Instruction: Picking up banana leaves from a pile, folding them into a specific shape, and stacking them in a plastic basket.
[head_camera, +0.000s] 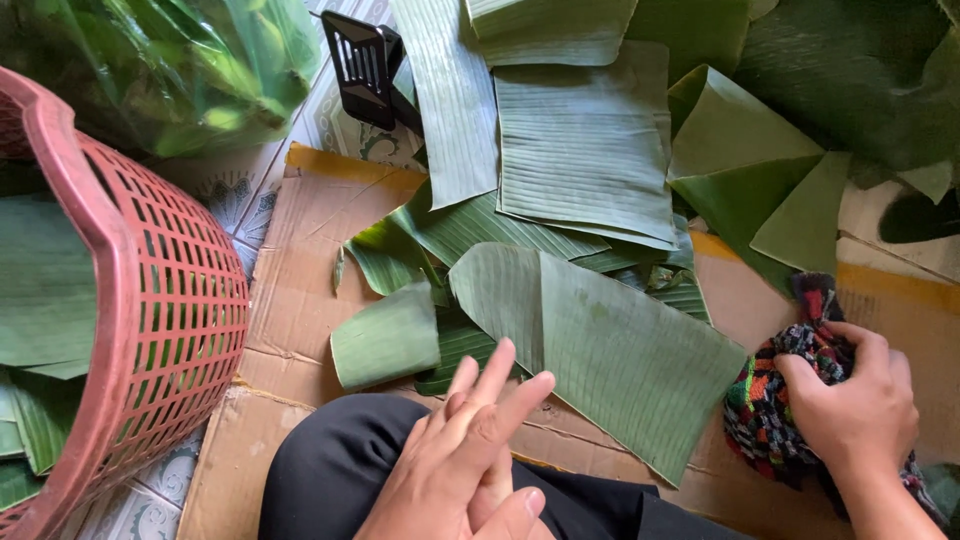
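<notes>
Cloth: multicoloured knitted rag (775, 415), bunched up, lying on the cardboard sheet (300, 300) near its right edge, just beside the big leaf.
Right hand: right hand (860, 405) closed around the rag, fingers curled over its top, thumb side toward the leaf.
Left hand: left hand (465, 460) holds nothing; fingers straight and close together, resting over the dark-trousered knee (340, 470), fingertips just short of the leaf's near edge.
Nearest leaf: large banana leaf piece (600, 350), pale underside up, one corner folded over, spread at the middle of the cardboard between the two hands.
Leaf pile: more cut leaves (585, 150) overlapping toward the far edge, some folded into triangles at the far right.
Basket: red plastic basket (150, 290) off the cardboard's left edge on tiled floor, leaves inside.
Other: black plastic object (362, 62) beyond the far edge; clear bag of greens (180, 70) at far left.
Risk: as I judge it, the leaf could split along its ribs if the rag drags across the grain; with the left hand off it, the leaf may also slide.
</notes>
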